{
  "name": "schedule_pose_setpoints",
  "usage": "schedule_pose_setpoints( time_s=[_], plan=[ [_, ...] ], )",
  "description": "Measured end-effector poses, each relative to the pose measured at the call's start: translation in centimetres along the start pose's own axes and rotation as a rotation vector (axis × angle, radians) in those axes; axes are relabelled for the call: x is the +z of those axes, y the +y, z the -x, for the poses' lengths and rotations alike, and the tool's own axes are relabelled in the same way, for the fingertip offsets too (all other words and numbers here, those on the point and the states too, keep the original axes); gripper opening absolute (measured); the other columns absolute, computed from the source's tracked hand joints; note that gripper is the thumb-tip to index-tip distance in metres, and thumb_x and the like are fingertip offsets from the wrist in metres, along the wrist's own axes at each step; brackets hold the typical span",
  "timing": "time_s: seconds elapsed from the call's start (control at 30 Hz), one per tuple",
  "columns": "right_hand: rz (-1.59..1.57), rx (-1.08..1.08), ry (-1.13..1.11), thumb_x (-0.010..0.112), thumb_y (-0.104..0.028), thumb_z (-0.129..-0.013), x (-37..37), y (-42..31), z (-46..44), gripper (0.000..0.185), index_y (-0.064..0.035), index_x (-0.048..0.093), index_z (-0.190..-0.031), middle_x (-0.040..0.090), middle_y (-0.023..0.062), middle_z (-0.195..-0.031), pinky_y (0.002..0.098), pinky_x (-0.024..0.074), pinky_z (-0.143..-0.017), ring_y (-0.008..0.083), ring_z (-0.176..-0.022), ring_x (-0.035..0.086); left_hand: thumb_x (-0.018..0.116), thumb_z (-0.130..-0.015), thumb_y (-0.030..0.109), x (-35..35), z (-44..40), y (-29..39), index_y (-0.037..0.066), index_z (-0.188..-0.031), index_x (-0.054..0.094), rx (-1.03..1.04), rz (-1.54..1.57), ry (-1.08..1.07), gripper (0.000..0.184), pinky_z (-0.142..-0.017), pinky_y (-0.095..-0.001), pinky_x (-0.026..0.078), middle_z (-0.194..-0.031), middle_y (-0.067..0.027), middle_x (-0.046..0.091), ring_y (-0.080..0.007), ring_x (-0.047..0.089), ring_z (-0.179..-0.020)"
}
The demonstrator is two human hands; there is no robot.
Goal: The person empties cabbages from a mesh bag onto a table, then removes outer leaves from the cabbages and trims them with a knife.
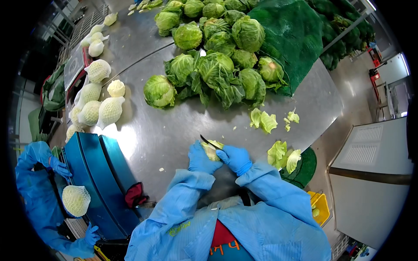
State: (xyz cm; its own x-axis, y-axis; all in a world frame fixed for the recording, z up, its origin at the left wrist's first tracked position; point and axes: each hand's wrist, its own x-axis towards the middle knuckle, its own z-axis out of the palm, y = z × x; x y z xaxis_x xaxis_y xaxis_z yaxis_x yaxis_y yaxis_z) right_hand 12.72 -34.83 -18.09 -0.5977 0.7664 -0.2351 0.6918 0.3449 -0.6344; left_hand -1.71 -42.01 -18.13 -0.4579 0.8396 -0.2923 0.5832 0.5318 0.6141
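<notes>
My left hand [201, 159], in a blue glove, holds a pale green cabbage [211, 150] from its left side, low over the metal table [165, 130]. Wrapped round the handle of a dark curved knife [208, 141], my right hand [235, 159] is at the cabbage's right side. The blade points up and to the left, across the top of the cabbage. Both hands are close together at the table's near edge. Loose leaves [263, 121] lie to the right of them, and more leaves [283, 155] are at the table's right edge.
Whole green cabbages [213, 69] are heaped behind my hands, beside a green mesh sack [291, 39]. Net-wrapped cabbages [90, 108] line the left. A co-worker [39, 195] stands at the lower left by blue panels [98, 174]. A yellow basket [321, 206] is at the lower right.
</notes>
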Motion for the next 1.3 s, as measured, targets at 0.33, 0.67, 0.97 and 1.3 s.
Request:
schedule_pose_setpoints(
  time_s=[0.33,0.67,0.97,1.3],
  plan=[
    [-0.081,-0.216,-0.112,0.063,-0.034,-0.086,-2.2,-0.9,-2.6,0.044,-0.0144,0.056,-0.125,0.062,0.0159,-0.101,0.0405,0.0514,-0.076,0.0362,-0.090,0.062,0.090,-0.046,0.032,-0.3,1.3,0.1,0.003,-0.134,0.038,0.055,0.090,0.040,0.106,-0.095,-0.0458,0.043,-0.122,-0.0200,0.043,-0.0366,0.048,-0.111],
    [-0.464,-0.218,-0.033,0.059,-0.025,-0.089,0.4,-0.1,-2.7,0.033,-0.0067,0.063,-0.117,0.066,0.0069,-0.093,0.0316,0.0527,-0.067,0.0188,-0.074,0.063,0.091,-0.049,0.026,0.2,2.7,-3.1,0.002,-0.133,0.033,0.274,0.301,0.152,0.105,-0.097,-0.0432,0.042,-0.124,-0.0161,0.043,-0.0304,0.048,-0.113],
    [-1.810,0.384,-0.182,0.061,-0.021,-0.090,1.4,1.7,-2.8,0.034,0.0001,0.060,-0.116,0.062,0.0004,-0.085,0.0209,0.0419,-0.043,0.0092,-0.057,0.054,0.091,-0.057,0.014,1.0,3.5,-7.3,0.006,-0.140,0.024,0.345,1.050,-0.079,0.108,-0.102,-0.0379,0.043,-0.129,-0.0140,0.047,-0.0259,0.051,-0.120],
    [-0.389,-0.145,0.001,0.075,-0.030,-0.080,-1.9,-2.1,-1.5,0.067,-0.0228,0.046,-0.140,0.057,0.0073,-0.094,0.0317,0.0490,-0.076,0.0184,-0.080,0.056,0.092,-0.050,0.026,-0.2,2.8,-6.6,0.003,-0.143,0.025,0.312,0.627,-0.108,0.117,-0.106,-0.0408,0.037,-0.134,-0.0172,0.042,-0.0319,0.044,-0.125]
  ],
)
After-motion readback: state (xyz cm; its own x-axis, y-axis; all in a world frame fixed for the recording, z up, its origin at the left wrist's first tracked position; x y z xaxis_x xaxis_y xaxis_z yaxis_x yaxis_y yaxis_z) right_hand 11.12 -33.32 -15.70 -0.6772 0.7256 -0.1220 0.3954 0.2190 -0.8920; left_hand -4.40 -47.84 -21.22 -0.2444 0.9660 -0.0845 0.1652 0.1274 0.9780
